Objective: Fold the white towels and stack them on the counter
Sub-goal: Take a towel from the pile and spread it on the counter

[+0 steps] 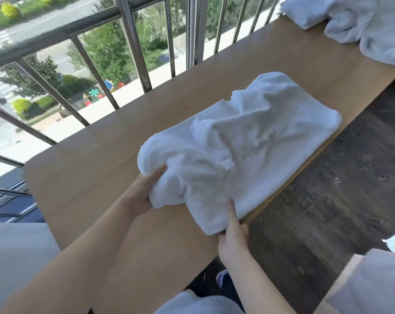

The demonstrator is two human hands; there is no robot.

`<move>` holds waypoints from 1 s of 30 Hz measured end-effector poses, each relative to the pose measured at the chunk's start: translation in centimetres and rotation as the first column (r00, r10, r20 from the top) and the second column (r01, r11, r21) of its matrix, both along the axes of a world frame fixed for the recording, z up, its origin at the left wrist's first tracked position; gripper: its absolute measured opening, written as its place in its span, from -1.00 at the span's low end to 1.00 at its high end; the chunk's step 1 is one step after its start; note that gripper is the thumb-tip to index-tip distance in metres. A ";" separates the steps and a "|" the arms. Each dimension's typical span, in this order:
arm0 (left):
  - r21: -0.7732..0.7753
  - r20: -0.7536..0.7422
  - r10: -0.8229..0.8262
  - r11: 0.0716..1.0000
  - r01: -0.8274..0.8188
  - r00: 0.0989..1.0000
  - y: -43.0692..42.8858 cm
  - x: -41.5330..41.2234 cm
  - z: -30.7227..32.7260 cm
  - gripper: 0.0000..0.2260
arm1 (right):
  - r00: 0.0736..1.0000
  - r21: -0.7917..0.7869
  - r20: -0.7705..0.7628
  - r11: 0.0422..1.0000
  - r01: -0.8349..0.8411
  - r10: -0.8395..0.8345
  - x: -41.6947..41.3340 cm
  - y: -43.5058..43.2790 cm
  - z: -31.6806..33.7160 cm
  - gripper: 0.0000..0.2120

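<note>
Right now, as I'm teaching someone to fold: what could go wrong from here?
1. The towel lies along the floor-side edge of the counter; a tug from the right hand could slide it off.
2. It is bunched at the left hand; folding now would likely lock in wrinkles.

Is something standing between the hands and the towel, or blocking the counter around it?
Nothing visible does. The left hand and the right hand hold the near end of the towel directly. The counter beside it is bare wood, and the pile of other towels lies apart at the far end.
</note>
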State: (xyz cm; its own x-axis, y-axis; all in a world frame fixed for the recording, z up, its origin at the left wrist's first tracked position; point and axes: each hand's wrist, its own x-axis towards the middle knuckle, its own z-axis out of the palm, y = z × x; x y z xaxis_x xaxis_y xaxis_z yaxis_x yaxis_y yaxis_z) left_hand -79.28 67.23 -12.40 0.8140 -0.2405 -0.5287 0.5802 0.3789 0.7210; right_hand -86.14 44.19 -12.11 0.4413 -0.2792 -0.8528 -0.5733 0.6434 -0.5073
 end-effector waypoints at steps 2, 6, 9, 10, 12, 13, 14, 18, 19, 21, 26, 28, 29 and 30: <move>-0.020 -0.035 0.026 0.999 -0.027 0.999 1.0 -0.3 -0.3 -0.54 | 0.983 0.051 0.087 0.985 -0.167 0.162 -0.6 0.5 0.3 -0.49; -0.030 -0.067 0.108 0.993 -0.111 0.992 3.4 -1.0 -1.3 -0.39 | 0.965 0.089 0.175 0.973 -0.212 0.194 -1.1 0.9 0.2 -0.64; 0.017 -0.010 0.187 0.982 -0.187 0.982 4.9 -1.4 -1.5 -0.34 | 0.953 0.138 0.195 0.955 -0.261 0.233 -1.5 1.4 0.0 -0.66; 0.024 0.010 0.233 0.972 -0.233 0.972 5.4 -1.5 -1.5 -0.34 | 0.954 0.139 0.172 0.952 -0.271 0.247 -1.7 1.6 0.1 -0.66; 0.041 0.048 0.303 0.951 -0.305 0.952 6.3 -1.8 -1.6 -0.35 | 0.954 0.108 0.099 0.950 -0.292 0.282 -2.1 2.0 0.0 -0.67; 0.060 0.064 0.325 0.942 -0.329 0.943 6.7 -2.0 -1.7 -0.36 | 0.946 0.082 0.069 0.943 -0.321 0.316 -2.2 2.1 -0.1 -0.68; 0.089 0.076 0.355 0.928 -0.361 0.932 6.8 -2.2 -1.7 -0.37 | 0.933 0.071 0.049 0.931 -0.358 0.356 -2.4 2.2 -0.3 -0.68; 0.313 0.131 0.489 0.805 -0.504 0.862 6.7 -2.8 -1.8 -0.47 | 0.888 0.169 0.032 0.873 -0.457 0.458 -3.0 2.9 -0.6 -0.61; 0.356 0.130 0.492 0.787 -0.504 0.861 6.8 -2.9 -1.9 -0.44 | 0.880 0.203 0.027 0.859 -0.469 0.474 -3.1 3.2 -0.7 -0.60; 0.350 0.097 0.497 0.794 -0.497 0.862 7.0 -3.0 -2.4 -0.33 | 0.864 0.245 0.014 0.836 -0.490 0.503 -3.3 3.6 -1.0 -0.60; 0.291 0.155 0.564 0.759 -0.583 0.811 7.9 -2.1 -3.0 -0.38 | 0.763 0.153 -0.014 0.756 -0.637 0.646 -3.0 3.0 -1.4 -0.67; 0.442 0.238 0.553 0.670 -0.596 0.798 8.0 -1.6 -2.9 -0.44 | 0.728 0.099 -0.045 0.728 -0.679 0.685 -2.8 2.7 -1.6 -0.67; 0.518 0.277 0.536 0.616 -0.594 0.797 8.1 -1.5 -3.0 -0.46 | 0.722 0.085 -0.059 0.724 -0.685 0.690 -2.7 2.7 -1.7 -0.67; 0.576 0.299 0.523 0.567 -0.588 0.798 8.2 -1.6 -3.2 -0.46 | 0.719 0.078 -0.074 0.723 -0.686 0.691 -2.5 2.6 -1.8 -0.66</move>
